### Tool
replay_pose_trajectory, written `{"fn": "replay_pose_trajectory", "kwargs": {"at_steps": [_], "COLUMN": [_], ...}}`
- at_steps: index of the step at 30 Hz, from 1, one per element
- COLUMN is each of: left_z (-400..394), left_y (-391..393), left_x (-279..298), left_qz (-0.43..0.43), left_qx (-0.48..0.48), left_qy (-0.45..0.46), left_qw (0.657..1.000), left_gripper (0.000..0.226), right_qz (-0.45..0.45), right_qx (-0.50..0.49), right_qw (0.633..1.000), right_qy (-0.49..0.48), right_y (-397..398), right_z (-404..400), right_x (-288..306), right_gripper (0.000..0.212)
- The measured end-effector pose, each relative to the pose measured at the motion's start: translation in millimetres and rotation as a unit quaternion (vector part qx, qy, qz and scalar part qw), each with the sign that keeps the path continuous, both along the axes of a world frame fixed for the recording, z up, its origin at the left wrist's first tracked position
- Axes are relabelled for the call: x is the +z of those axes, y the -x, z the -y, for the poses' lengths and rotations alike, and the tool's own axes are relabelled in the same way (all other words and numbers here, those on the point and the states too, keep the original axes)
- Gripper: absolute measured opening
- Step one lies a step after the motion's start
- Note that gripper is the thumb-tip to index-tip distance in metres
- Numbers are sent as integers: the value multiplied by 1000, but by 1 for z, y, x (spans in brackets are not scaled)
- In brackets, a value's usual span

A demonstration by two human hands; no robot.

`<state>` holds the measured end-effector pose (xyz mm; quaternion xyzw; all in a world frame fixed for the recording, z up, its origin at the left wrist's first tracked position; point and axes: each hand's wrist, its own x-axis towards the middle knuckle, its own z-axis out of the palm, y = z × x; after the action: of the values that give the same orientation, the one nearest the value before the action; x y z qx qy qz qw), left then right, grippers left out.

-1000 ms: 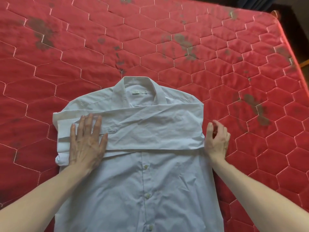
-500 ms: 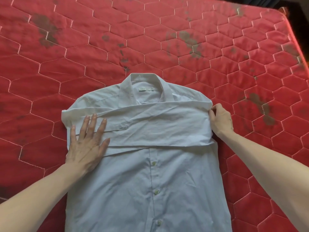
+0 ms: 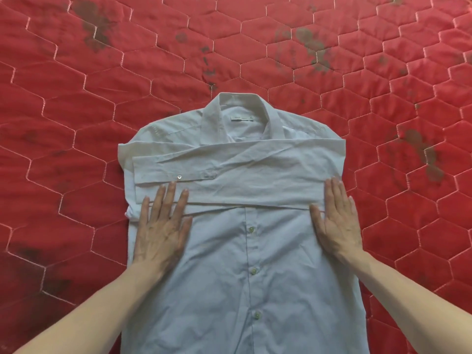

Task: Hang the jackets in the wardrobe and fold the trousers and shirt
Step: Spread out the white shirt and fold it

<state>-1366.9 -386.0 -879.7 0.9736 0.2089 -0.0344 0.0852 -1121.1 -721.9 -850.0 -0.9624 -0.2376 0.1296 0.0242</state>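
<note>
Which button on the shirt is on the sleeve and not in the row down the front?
The button on the folded sleeve cuff, just above the left hand. The others run down the shirt's front.

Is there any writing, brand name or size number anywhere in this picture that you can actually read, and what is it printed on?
Neck label inside the collar of the white shirt: it carries small dark marks, too small and blurred to read.
Red quilted mattress: stitching and dark stains only, no text.
Nothing else in the head view bears words, numbers or signs.
</note>
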Motion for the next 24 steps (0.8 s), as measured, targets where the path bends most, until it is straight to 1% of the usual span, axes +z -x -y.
{"fn": "replay_pose_trajectory", "kwargs": {"at_steps": [2,6,7,8,10,12,14,16,17,22,24], "left_z": [11,39,48,58,83,111,136,156,161,163,160], "left_y": [8,19,23,27,34,38,41,54,64,131,163], "left_x": [-2,7,10,13,18,23,27,25,23,12,9], "left_qz": [5,-28,-39,-46,-44,-36,-31,-38,-43,-40,-37], "left_qx": [9,42,43,35,15,6,-19,-60,-65,2,20], "left_qy": [1,18,21,22,29,48,61,52,47,41,31], "left_qw": [1000,999,998,998,998,998,997,996,996,998,999], "left_gripper": [67,67,67,67,67,66,65,64,63,64,65], "right_qz": [-4,-28,-17,12,57,47,21,15,15,28,41], "right_qx": [3,5,3,13,80,161,190,174,150,-12,-53], "right_qw": [1000,998,998,998,995,984,977,981,986,998,996], "right_qy": [9,62,68,64,12,-65,-89,-85,-78,-62,-63], "right_y": [-3,-5,-2,5,35,83,133,170,182,190,190], "right_z": [1,0,-3,-6,-18,-27,-33,-25,-15,58,92], "right_x": [-5,0,5,10,20,18,10,-2,-6,-15,-17], "right_gripper": [78,76,75,74,69,63,61,61,61,65,66]}}
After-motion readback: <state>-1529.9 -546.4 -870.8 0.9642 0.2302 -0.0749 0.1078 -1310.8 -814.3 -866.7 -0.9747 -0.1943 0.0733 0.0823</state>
